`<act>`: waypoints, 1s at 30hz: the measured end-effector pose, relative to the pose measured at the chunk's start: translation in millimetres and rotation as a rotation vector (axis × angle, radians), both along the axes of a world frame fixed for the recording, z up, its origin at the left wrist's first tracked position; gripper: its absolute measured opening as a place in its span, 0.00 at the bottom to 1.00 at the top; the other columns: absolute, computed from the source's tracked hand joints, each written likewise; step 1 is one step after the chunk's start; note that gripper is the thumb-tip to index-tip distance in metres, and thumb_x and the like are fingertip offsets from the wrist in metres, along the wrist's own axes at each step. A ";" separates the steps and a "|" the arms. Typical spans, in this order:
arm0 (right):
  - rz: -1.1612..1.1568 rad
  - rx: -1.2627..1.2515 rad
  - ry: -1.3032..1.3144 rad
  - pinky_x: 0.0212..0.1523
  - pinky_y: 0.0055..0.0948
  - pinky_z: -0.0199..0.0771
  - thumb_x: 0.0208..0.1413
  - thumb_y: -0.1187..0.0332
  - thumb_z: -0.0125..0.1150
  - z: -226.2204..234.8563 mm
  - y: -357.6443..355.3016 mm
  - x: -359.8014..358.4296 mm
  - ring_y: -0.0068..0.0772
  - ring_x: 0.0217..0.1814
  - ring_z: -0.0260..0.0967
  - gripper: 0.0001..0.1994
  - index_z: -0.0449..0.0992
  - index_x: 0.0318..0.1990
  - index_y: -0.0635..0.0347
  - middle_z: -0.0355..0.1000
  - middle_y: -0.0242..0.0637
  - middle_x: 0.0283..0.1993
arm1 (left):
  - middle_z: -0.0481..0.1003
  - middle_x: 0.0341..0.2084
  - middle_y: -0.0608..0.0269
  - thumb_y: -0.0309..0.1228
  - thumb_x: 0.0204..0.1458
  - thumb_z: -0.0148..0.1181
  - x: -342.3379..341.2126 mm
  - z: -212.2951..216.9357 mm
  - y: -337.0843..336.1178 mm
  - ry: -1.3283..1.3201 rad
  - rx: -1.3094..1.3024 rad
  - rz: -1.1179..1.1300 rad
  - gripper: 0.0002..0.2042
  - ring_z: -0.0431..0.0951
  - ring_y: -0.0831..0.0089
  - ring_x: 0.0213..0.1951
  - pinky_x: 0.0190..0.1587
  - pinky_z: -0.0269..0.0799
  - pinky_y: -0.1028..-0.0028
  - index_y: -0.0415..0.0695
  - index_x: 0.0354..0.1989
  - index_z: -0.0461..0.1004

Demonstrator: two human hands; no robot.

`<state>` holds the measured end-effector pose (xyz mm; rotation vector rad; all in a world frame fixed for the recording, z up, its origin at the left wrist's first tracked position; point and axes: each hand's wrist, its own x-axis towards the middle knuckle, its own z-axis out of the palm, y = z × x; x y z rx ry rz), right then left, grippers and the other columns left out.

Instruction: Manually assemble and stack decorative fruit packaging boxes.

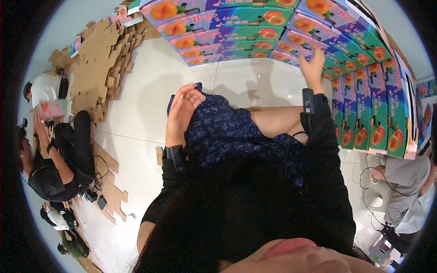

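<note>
In the middle of the view my left hand [184, 108] is raised above my lap, palm turned inward. Its fingers are loosely bent and nothing is in them. My right hand [313, 67] reaches forward to the stacked fruit boxes [314, 41], thumb and fingers apart. It holds nothing, and whether its fingertips touch a box I cannot tell. The boxes are purple, blue and green cardboard with peaches printed on their sides. Another row of the same boxes [373, 104] stands to my right. A dark patterned skirt [218, 123] covers my lap.
Flattened brown cardboard [98, 63] lies piled at the far left, with more sheets [107, 186] below it. People sit along the left side, one [54, 168] in black with hands raised by a blurred colourful item. Another person [405, 191] sits at the right, near cables.
</note>
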<state>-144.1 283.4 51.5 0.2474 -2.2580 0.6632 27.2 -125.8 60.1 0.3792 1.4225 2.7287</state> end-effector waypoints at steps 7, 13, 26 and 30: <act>0.136 -0.166 -0.084 0.63 0.45 0.55 0.40 0.66 0.65 -39.4 -23.0 -10.6 0.54 0.62 0.57 0.34 0.62 0.59 0.62 0.61 0.53 0.59 | 0.70 0.41 0.57 0.44 0.58 0.48 -4.4 -1.2 0.6 -0.036 -0.045 0.011 0.24 0.70 0.66 0.47 0.56 0.63 0.63 0.39 0.55 0.63; 0.180 -0.105 -0.149 0.63 0.42 0.57 0.40 0.67 0.64 -35.3 -29.2 -11.3 0.53 0.67 0.53 0.38 0.58 0.63 0.62 0.57 0.53 0.63 | 0.68 0.41 0.57 0.46 0.56 0.49 -6.7 1.5 2.8 -0.067 -0.106 0.026 0.26 0.69 0.65 0.48 0.57 0.61 0.63 0.41 0.58 0.61; 0.211 -0.106 -0.169 0.59 0.37 0.63 0.38 0.68 0.66 -35.3 -37.4 -13.3 0.50 0.61 0.63 0.42 0.54 0.66 0.59 0.52 0.59 0.66 | 0.69 0.40 0.57 0.46 0.55 0.50 -10.7 5.2 3.6 -0.119 -0.109 0.035 0.25 0.71 0.66 0.47 0.56 0.65 0.64 0.41 0.57 0.62; 0.296 -0.254 -0.321 0.66 0.38 0.53 0.41 0.69 0.67 -30.4 -41.3 -10.0 0.51 0.72 0.46 0.43 0.52 0.67 0.58 0.48 0.55 0.69 | 0.68 0.41 0.58 0.47 0.55 0.48 -10.3 6.6 2.2 -0.115 -0.135 0.010 0.27 0.69 0.66 0.49 0.58 0.61 0.62 0.43 0.59 0.61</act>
